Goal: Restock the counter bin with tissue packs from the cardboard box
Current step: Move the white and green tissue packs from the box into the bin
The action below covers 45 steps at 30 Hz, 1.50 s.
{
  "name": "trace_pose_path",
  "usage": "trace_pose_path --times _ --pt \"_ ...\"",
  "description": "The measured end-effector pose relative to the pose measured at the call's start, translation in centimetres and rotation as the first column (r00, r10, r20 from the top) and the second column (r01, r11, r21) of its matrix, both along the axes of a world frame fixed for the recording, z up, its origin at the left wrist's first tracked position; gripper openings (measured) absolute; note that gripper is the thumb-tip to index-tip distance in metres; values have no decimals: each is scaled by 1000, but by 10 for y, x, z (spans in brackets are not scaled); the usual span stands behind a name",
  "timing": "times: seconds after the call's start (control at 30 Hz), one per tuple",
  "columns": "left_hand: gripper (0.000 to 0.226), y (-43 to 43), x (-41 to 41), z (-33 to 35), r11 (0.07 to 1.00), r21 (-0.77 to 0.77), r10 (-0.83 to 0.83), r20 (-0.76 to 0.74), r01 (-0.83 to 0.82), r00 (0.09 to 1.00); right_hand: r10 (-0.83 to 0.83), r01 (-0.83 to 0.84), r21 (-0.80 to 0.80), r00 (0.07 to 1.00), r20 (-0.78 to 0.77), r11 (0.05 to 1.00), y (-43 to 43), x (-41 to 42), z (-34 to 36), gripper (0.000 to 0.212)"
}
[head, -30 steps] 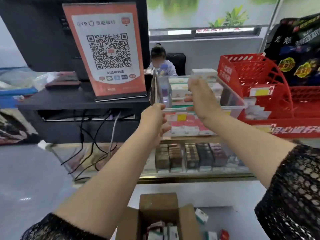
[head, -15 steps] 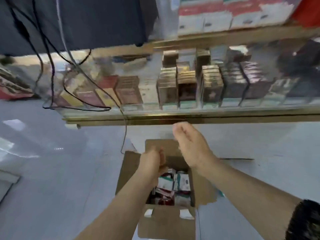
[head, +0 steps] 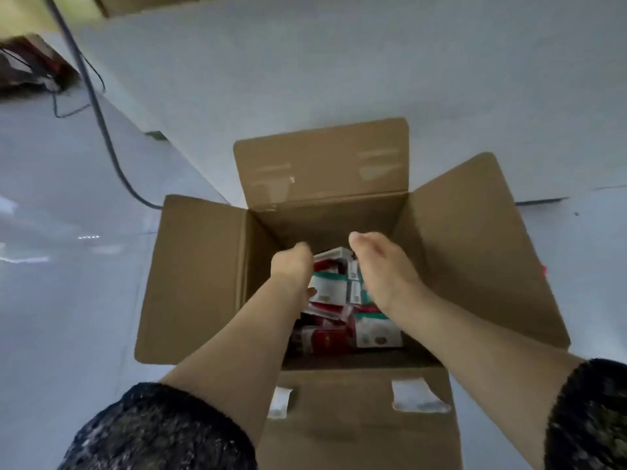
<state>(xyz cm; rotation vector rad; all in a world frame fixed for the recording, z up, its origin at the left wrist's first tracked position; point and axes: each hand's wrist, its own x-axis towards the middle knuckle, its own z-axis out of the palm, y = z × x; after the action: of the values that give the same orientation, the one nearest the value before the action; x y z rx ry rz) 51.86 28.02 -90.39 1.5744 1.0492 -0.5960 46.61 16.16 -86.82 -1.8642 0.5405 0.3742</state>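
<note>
Head-camera view, centre of frame: an open cardboard box (head: 196, 276) is seen from above, its four flaps folded out. Red, green and white tissue packs (head: 330, 290) are piled inside, partly covered by both forearms. The left hand (head: 292, 266) and the right hand (head: 386, 269) are lowered among the packs. Their fingertips are hidden, so whether anything is gripped cannot be told. Print on the packs is blurred. A grey cable (head: 101, 130) is cut off at upper left.

Cable (head: 101, 120): you'll see it run grey from 11 o'clock down toward 9.
Floor (head: 61, 300): pale, glossy, at 8 o'clock.
Dark clutter (head: 30, 62): 10 o'clock (too blurred to name).
</note>
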Motion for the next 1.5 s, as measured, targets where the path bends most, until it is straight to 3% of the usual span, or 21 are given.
trace_pose_path --times 0.17,0.4,0.63,0.83,1.0,1.13,1.3,1.5 --pt "42 6 17 -80 999 -20 -52 -96 50 994 -66 74 43 985 -157 996 10 13 -64 37" --pt "49 6 24 -154 961 18 -269 -156 275 950 -84 109 92 966 -244 990 13 29 -114 46" --pt "30 10 17 -178 942 -3 -328 -194 334 924 -98 148 143 947 -306 979 5 24 -136 49" --pt "50 10 15 -175 916 92 -367 -203 391 908 -71 126 165 951 -301 978 9 27 -131 43" --pt "44 -4 18 -143 957 33 -284 -73 287 956 -59 97 120 957 -285 988 6 29 -107 47" --pt "58 2 26 -88 977 9 -212 -15 212 977 5 13 80 974 -224 997 3 30 -63 48" --pt "35 17 20 12 985 -50 -159 112 166 981 59 -56 42 995 -77 998 -2 31 27 38" --pt "34 23 -22 155 985 -138 -75 225 108 971 231 -218 -115 966 114 969 -15 8 163 33"
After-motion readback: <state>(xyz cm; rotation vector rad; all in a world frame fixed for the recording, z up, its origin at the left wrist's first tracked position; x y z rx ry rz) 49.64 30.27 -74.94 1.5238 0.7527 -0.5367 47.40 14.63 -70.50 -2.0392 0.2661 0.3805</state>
